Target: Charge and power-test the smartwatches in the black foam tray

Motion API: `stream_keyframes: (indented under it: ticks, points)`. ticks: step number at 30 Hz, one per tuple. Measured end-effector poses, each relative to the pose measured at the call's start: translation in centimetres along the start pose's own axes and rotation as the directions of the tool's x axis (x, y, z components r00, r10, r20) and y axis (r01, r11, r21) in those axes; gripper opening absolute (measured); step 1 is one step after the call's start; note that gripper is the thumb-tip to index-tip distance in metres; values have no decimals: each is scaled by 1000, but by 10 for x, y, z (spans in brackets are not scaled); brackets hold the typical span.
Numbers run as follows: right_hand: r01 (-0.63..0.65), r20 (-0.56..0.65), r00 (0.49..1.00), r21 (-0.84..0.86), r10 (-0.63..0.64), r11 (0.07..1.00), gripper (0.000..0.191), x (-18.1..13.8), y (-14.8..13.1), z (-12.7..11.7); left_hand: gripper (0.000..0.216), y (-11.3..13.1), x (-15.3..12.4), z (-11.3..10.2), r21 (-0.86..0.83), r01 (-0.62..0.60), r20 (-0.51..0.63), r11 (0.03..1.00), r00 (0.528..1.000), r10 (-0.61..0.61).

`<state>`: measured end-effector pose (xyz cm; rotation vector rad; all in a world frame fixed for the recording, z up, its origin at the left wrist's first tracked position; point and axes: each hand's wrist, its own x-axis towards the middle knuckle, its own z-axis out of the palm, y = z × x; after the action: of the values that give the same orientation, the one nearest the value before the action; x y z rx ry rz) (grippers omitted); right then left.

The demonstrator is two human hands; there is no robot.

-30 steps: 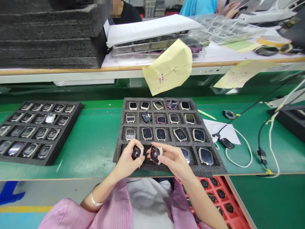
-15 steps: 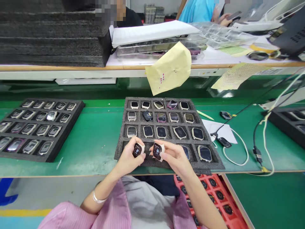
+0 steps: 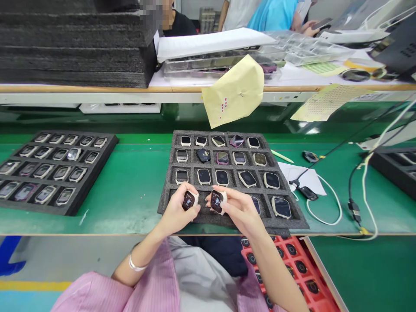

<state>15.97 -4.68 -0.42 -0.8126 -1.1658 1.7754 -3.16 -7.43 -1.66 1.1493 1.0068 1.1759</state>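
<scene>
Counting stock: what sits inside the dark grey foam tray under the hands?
Square pale-cased watch bodies, one per pocket. The left hand and right hand, each holding one, cover the near-left pockets.

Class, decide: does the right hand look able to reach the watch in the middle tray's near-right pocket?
Probably yes: the near-right watch lies uncovered beside the right hand, nothing between them, though that hand holds a second watch.

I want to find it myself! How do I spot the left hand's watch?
Find the middle dark foam tray on the green bench. At its near edge, the left hand, wearing a bracelet, holds your watch. Unlike the pocketed watches it is lifted, left of the right hand's watch.
</scene>
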Motion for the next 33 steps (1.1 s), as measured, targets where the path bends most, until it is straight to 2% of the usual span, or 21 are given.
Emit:
stream_keyframes:
  ticks: [8, 13, 18, 22, 24, 27, 33]
  points:
    - [-54, 4, 999, 22, 54, 998, 39, 0, -4, -3, 21, 3, 0, 3, -8, 36, 0, 999, 999, -36]
    - [-87, 65, 994, 49, 83, 995, 40, 1, -4, -9, 21, 3, -3, 3, -26, 55, -53, 998, 997, -57]
    - [-85, 84, 994, 105, 76, 991, 38, 1, -7, -9, 19, 11, -7, 5, 23, 94, -31, 995, 995, -93]
    - [-130, 98, 988, 153, 115, 980, 44, -2, -17, -6, 28, 23, -4, 11, -79, 183, 5, 980, 983, -183]
    - [-160, 100, 984, 159, 145, 974, 45, -4, -22, -7, 34, 26, -2, 13, -166, 191, 51, 967, 981, -185]
    - [-171, 105, 982, 140, 157, 975, 45, -5, -25, -12, 32, 26, 1, 11, -255, 176, 78, 951, 984, -161]
    - [-174, 64, 984, 135, 167, 975, 49, -4, -20, -17, 33, 26, 0, 5, -257, 261, 107, 930, 965, -241]
